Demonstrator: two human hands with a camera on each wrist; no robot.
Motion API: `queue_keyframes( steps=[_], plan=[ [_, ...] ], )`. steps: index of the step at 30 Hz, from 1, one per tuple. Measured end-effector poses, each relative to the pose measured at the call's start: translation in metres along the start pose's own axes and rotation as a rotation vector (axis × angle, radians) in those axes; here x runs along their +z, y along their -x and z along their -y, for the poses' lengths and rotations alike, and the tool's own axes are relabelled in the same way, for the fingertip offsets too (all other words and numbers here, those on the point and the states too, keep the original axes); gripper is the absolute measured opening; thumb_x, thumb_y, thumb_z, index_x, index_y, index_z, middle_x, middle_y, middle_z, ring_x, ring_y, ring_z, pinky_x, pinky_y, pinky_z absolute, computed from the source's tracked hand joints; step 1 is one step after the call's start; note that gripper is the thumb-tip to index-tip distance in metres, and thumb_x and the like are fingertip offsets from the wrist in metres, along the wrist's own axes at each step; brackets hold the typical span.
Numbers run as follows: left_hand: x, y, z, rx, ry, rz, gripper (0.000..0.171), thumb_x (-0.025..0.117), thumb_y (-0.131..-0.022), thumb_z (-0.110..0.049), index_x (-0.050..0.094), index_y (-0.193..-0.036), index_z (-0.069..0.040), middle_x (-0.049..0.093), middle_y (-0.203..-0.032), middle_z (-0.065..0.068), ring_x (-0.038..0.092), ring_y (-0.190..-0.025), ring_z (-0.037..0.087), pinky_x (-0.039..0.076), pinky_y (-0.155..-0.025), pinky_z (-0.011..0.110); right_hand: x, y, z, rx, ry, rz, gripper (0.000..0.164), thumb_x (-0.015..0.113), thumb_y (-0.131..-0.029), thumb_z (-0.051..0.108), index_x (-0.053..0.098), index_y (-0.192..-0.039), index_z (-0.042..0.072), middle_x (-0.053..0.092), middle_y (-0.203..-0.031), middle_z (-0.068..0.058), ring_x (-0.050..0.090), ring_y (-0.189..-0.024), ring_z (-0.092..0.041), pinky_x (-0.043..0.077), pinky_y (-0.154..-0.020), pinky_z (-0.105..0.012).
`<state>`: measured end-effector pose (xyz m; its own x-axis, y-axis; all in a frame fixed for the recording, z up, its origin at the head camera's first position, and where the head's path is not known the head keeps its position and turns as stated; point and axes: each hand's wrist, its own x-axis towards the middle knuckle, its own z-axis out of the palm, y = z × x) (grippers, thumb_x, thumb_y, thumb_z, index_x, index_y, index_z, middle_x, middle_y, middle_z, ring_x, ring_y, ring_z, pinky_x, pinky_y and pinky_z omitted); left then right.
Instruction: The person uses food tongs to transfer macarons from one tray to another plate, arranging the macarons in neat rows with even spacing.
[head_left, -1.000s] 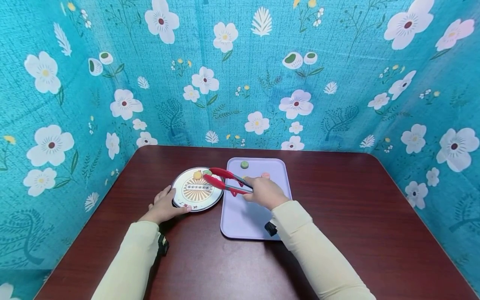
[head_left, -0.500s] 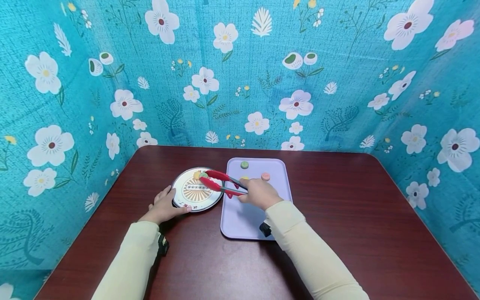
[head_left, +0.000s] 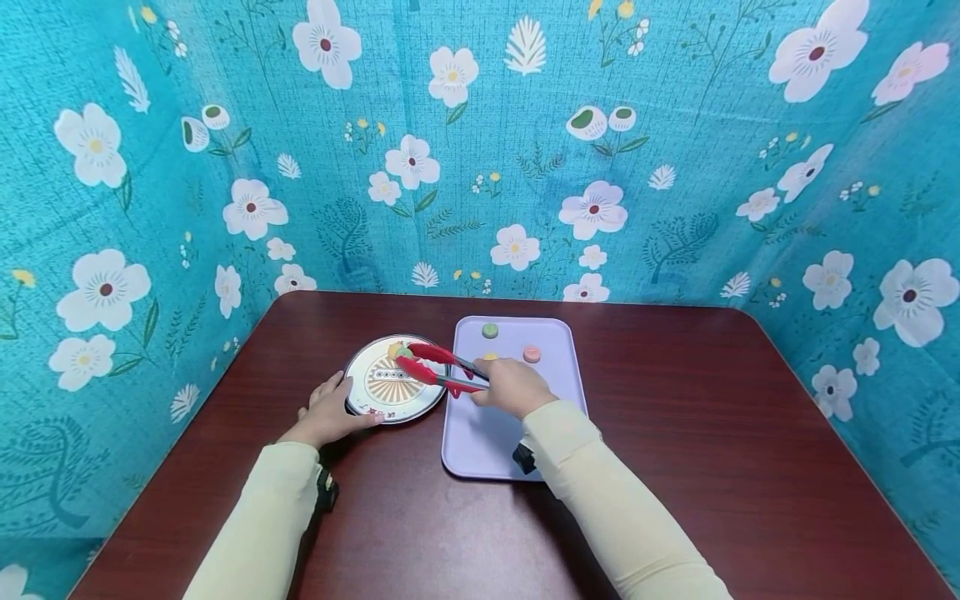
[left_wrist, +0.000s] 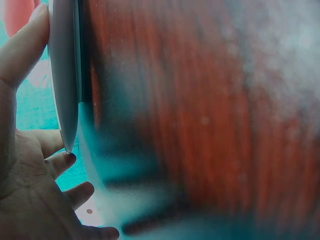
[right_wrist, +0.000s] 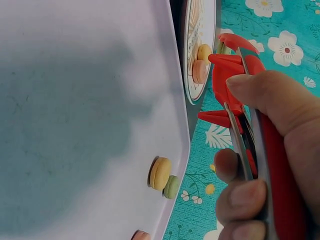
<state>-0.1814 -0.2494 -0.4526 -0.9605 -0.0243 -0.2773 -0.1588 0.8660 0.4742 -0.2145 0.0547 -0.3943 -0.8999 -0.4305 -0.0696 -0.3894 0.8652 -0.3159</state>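
Observation:
My left hand [head_left: 327, 413] holds the rim of a round patterned plate [head_left: 408, 406], thumb on the near edge and fingers spread along the left side. In the left wrist view the plate's edge [left_wrist: 64, 75] shows side-on between thumb and fingers. My right hand [head_left: 516, 387] grips red-tipped metal tongs [head_left: 423, 369], whose tips reach over the plate. A green macaron [head_left: 404, 353] is between the tong tips, partly hidden by them. Close beside it on the plate is a yellow macaron [head_left: 393, 349]. The right wrist view also shows a pink macaron [right_wrist: 199, 72] on the plate.
A lilac tray [head_left: 480, 446] lies right of the plate under my right forearm. It bears a green macaron [head_left: 490, 331], a pink macaron [head_left: 532, 354] and a yellow macaron [right_wrist: 160, 173]. Flowered blue cloth [head_left: 465, 192] hangs behind the dark wooden table [head_left: 675, 417].
My right hand has moved left with the tongs, bringing the green macaron close to the yellow one on the plate. The tray's pink macaron has come into fuller view. My left hand stays put.

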Motion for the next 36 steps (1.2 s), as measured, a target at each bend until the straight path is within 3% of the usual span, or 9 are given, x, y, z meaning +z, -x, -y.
queue_keyframes(
  steps=[23, 36],
  plan=[
    [0.000, -0.001, 0.000, -0.015, 0.006, -0.006, 0.112, 0.074, -0.073, -0.057, 0.019, -0.152, 0.001, 0.013, -0.154, 0.027, 0.010, -0.137, 0.048, 0.015, -0.103, 0.073, 0.011, -0.014, 0.007, -0.013, 0.020, 0.045, 0.046, 0.072, -0.084, 0.033, 0.063, -0.126, 0.019, 0.062, -0.089, -0.003, 0.053, -0.074, -0.019, 0.043, -0.062, -0.031],
    [0.001, -0.001, 0.000, -0.017, 0.005, -0.013, 0.111, 0.075, -0.074, -0.055, 0.020, -0.151, 0.002, 0.014, -0.154, 0.026, 0.011, -0.138, 0.048, 0.014, -0.104, 0.074, 0.013, -0.017, 0.014, -0.030, 0.025, 0.057, 0.045, 0.072, -0.085, 0.032, 0.063, -0.126, 0.016, 0.067, -0.091, -0.002, 0.054, -0.072, -0.018, 0.044, -0.063, -0.030]
  ],
)
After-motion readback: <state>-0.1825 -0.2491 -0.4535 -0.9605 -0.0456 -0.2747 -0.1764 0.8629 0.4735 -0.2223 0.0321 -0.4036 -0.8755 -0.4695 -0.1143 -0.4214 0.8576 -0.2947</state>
